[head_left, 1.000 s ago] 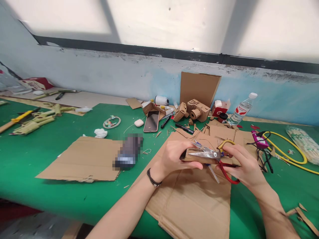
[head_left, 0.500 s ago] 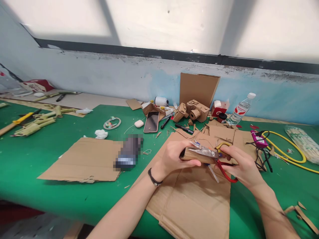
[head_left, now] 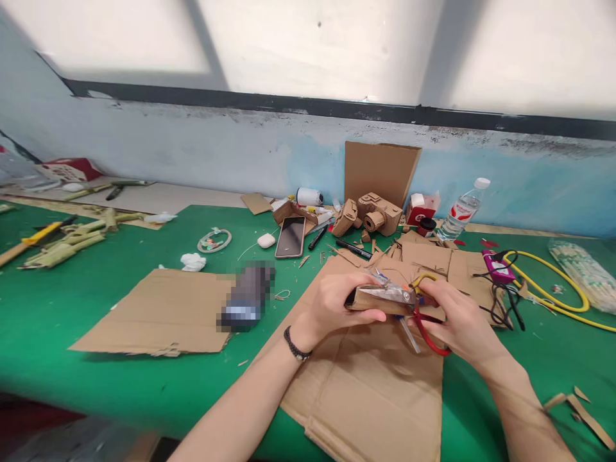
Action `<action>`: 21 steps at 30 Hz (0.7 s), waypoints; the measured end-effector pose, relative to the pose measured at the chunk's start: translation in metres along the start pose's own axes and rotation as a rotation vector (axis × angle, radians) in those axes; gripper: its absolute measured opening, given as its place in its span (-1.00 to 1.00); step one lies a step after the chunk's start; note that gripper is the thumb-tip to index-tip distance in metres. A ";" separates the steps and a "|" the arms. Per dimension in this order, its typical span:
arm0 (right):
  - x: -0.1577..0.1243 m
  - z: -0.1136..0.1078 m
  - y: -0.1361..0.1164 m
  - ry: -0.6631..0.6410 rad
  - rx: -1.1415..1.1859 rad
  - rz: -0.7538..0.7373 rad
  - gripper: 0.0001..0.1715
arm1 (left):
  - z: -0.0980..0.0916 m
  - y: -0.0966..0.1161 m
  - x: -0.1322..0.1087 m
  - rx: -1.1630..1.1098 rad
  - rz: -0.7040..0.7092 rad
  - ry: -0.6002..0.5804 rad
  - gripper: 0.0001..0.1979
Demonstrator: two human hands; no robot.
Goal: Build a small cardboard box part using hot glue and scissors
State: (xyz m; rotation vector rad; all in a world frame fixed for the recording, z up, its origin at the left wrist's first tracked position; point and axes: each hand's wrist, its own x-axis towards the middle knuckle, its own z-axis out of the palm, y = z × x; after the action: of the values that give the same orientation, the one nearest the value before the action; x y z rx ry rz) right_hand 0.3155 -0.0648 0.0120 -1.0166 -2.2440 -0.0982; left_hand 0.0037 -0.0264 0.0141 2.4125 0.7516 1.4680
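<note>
My left hand (head_left: 337, 300) is closed around a small cardboard piece (head_left: 368, 303), thumb below and fingers over its far side. In my right hand (head_left: 450, 314) is a pair of scissors (head_left: 397, 294) with one red and one yellow handle. Their metal blades lie along the top edge of the cardboard piece, pointing toward my left hand. A clear thin stick (head_left: 410, 337) and bits of blue and orange show beside the scissors; what they belong to is partly hidden. Large cardboard sheets (head_left: 370, 398) lie under both hands.
Behind my hands stand a cardboard camera model (head_left: 380, 213), a water bottle (head_left: 461, 215) and a phone (head_left: 291, 236). Another cardboard sheet (head_left: 158, 311) lies left, beside a blurred dark object (head_left: 248, 295). Yellow cable (head_left: 577, 282), black cords and a purple box (head_left: 497, 267) sit right.
The scissor handles have come slightly closer together, and my right hand has shifted a little left toward the cardboard piece. My left hand keeps its hold. The whole view has moved slightly.
</note>
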 end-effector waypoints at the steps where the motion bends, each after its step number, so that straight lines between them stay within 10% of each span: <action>1: -0.001 -0.001 0.001 -0.007 -0.003 0.001 -0.53 | 0.000 0.000 0.000 0.003 0.024 0.007 -0.38; 21: 0.004 -0.011 -0.003 0.051 -0.039 -0.071 -0.68 | 0.004 -0.003 -0.002 0.011 0.088 0.077 -0.43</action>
State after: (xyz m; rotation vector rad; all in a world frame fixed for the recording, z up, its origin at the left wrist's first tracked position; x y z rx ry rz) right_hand 0.3171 -0.0680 0.0242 -0.9446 -2.2402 -0.1976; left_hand 0.0059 -0.0245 0.0095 2.4390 0.6791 1.6019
